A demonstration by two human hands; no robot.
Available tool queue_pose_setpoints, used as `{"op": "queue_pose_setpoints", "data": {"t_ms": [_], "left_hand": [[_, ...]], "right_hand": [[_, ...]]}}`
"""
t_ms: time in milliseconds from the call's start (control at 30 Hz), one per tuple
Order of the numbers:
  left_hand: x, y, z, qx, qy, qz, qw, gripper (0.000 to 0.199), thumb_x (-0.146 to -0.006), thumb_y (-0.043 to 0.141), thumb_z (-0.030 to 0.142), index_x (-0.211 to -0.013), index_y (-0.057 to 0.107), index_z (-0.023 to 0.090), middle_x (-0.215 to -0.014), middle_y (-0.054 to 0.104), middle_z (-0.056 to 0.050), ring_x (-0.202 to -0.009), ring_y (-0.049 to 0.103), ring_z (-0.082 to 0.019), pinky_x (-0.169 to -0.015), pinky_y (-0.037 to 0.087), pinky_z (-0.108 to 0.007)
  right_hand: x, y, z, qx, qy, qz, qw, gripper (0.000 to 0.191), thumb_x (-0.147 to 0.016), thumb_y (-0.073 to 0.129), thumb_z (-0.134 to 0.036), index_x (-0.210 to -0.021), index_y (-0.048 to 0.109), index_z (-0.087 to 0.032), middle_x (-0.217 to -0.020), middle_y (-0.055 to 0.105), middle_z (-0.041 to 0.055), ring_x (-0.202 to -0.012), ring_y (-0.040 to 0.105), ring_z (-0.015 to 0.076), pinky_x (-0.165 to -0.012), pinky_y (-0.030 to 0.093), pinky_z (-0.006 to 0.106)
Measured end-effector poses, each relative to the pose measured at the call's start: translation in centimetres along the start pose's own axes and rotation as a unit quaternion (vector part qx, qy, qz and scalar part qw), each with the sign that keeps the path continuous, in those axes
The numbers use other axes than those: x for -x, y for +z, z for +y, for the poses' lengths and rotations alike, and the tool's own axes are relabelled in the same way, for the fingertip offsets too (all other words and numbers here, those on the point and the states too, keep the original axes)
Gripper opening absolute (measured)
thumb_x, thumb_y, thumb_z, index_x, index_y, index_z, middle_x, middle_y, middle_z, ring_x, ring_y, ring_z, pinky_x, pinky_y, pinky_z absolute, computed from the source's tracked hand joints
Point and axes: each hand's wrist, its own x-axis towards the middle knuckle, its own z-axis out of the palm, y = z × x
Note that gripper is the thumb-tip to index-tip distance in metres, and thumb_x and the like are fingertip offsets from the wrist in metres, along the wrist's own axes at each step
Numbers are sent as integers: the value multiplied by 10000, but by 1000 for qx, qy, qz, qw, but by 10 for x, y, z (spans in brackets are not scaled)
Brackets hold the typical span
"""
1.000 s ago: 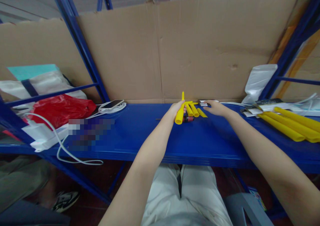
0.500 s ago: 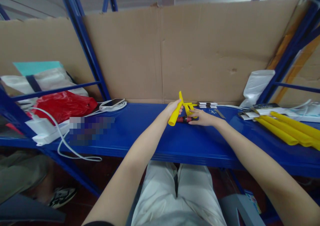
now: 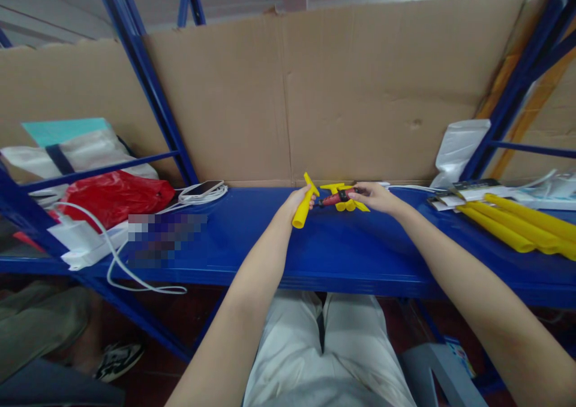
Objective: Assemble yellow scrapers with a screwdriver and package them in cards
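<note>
My left hand (image 3: 297, 201) is closed around a yellow handle (image 3: 302, 210), a round tube with a narrow crosspiece at its top. The tube's open end points down toward me. My right hand (image 3: 374, 197) grips the rear of a red and black screwdriver (image 3: 332, 199), held almost level with its dark tip toward the left hand. Between tip and handle, I cannot tell whether they touch. Behind and under the screwdriver, several yellow pieces (image 3: 345, 206) lie on the blue tabletop (image 3: 252, 239), partly covered by it and by my right fingers.
Several long yellow tubes (image 3: 504, 230) with cards lie at the right. White cables with a phone (image 3: 204, 189), a red bag (image 3: 114, 197) and a power strip (image 3: 92, 248) are at the left. Blue posts and a cardboard wall (image 3: 351, 95) stand behind. Another person's shoe (image 3: 119, 361) shows below left.
My right hand has taken hold of the screwdriver and raised it off the tabletop, uncovering more yellow pieces. My left hand has shifted a little left with the yellow handle.
</note>
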Motion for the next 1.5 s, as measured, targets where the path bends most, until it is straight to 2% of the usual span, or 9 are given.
{"op": "queue_pose_setpoints", "data": {"t_ms": [67,167,267,433,600,833,1333,1500], "left_hand": [[0,-4,-2,-21,-12,3,1000,249,-964,405,312,-863,569,154,-481,425,38,-324,341,-72,-336,256,-174],[-1,-9,-6,-58,-37,-8,998,244,-968,392,326,-867,550,171,-480,419,46,-315,339,-74,-328,240,-169],[-2,-13,-9,-62,-45,-8,997,239,-973,380,331,-856,523,179,-470,406,53,-305,336,-73,-326,228,-168],[-6,-15,-13,-73,-31,-8,997,249,-976,377,334,-821,494,178,-456,401,55,-298,338,-71,-323,239,-171],[-9,-15,-16,-117,-14,-10,993,240,-969,408,351,-883,514,154,-470,420,55,-311,364,-72,-333,258,-176],[-11,-17,-15,-148,-12,-22,989,282,-984,362,357,-1017,508,118,-481,428,55,-329,384,-80,-350,276,-183],[-11,-18,-15,-148,-19,-27,988,298,-995,316,360,-994,497,123,-474,411,61,-321,364,-73,-347,265,-177],[-12,-19,-15,-154,-12,-23,988,313,-991,325,381,-1006,500,122,-478,412,60,-332,380,-79,-353,278,-181]], "right_hand": [[1,-6,-6,-49,32,39,998,398,-752,634,-578,-770,631,-180,-615,649,26,-585,597,165,-604,481,292],[2,-12,-15,-90,47,103,989,437,-725,641,-625,-739,576,-193,-525,600,5,-525,547,141,-572,435,268],[2,-13,-19,-101,52,149,982,413,-733,642,-610,-730,551,-208,-515,587,-7,-510,531,131,-565,416,262],[2,-11,-16,-58,60,209,974,351,-777,619,-556,-761,537,-215,-513,564,-18,-510,535,137,-586,430,273],[1,-11,-13,-38,45,246,967,400,-766,590,-611,-803,538,-215,-554,586,-4,-560,594,172,-615,472,308],[1,-10,-9,-21,32,247,968,466,-745,555,-678,-822,539,-219,-570,597,9,-580,617,201,-631,486,348],[-2,-6,-6,-40,26,236,970,425,-755,558,-638,-831,522,-222,-572,593,1,-584,607,198,-649,490,359],[-7,-7,6,-74,61,214,972,345,-777,545,-564,-839,483,-230,-549,536,-29,-523,557,175,-598,478,340]]}}
